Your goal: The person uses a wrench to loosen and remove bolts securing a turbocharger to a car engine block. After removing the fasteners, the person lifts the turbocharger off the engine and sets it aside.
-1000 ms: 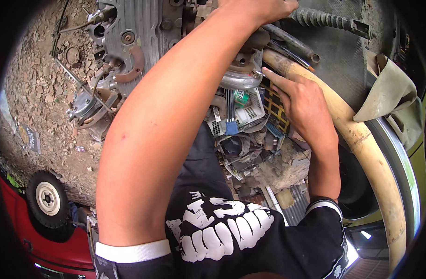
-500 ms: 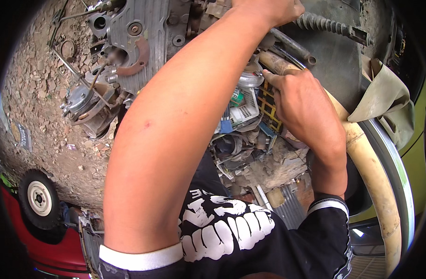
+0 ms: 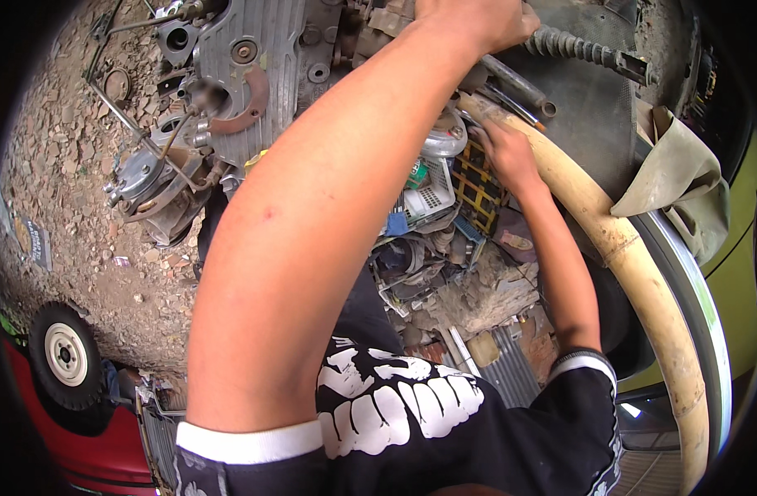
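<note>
My left arm stretches up across the middle, and my left hand (image 3: 482,23) is at the top edge, its fingers curled closed. What they hold is hidden behind the hand. Just right of it is a ribbed rubber boot on a rod (image 3: 573,50). My right hand (image 3: 509,153) is beside a bamboo pole (image 3: 552,157), fingers stretched up and left with the tips apart, partly in shadow. Close to those fingertips lies a round silver metal housing (image 3: 443,142). Metal tubes (image 3: 523,87) lie above the pole.
A large grey engine block (image 3: 250,74) stands upper left, with a round metal canister (image 3: 151,186) below it. A white plastic basket (image 3: 432,198) and a yellow grid (image 3: 478,190) are under my arms. Rubble covers the ground at left. Folded cloth (image 3: 676,165) hangs at right.
My right hand has drawn lower and farther away, from over the bamboo pole to beside it, uncovering more of the pole and yellow grid. My left arm stays nearly in place.
</note>
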Action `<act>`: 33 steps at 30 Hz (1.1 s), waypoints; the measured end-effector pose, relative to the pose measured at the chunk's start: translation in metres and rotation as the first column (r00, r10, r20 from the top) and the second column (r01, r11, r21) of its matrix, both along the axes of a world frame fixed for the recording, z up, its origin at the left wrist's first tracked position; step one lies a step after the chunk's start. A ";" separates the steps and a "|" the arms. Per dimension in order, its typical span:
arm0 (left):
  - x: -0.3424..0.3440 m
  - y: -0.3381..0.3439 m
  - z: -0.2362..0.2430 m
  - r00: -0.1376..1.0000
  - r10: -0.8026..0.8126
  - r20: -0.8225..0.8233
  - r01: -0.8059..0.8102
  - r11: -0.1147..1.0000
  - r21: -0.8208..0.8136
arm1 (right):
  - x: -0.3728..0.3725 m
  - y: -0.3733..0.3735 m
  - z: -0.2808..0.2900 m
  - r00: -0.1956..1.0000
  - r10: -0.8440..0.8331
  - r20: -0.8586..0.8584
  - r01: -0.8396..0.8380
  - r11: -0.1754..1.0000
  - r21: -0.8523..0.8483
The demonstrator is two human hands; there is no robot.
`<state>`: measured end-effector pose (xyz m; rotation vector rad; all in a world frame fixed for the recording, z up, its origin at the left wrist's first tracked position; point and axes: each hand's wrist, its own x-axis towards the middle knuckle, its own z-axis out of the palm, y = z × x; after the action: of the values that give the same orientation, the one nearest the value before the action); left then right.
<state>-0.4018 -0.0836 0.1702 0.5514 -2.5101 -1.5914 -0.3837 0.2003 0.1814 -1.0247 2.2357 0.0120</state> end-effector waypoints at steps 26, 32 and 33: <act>-0.001 -0.005 -0.003 1.000 0.004 -0.018 -0.004 1.000 -0.001 | 0.063 -0.123 0.057 0.491 -0.864 0.110 0.871 0.487 -0.064; -0.003 -0.002 -0.009 0.999 0.019 -0.036 -0.019 1.000 0.006 | 0.059 -0.114 0.051 0.402 -0.875 0.270 0.913 0.406 -0.046; -0.003 -0.003 -0.007 0.999 0.013 -0.034 -0.012 1.000 0.022 | 0.056 -0.112 0.052 0.395 -0.871 0.293 0.914 0.403 -0.035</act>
<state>-0.4046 -0.0866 0.1628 0.5363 -2.4626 -1.6113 -0.3275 0.0885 0.2334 0.2666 2.3006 -0.7882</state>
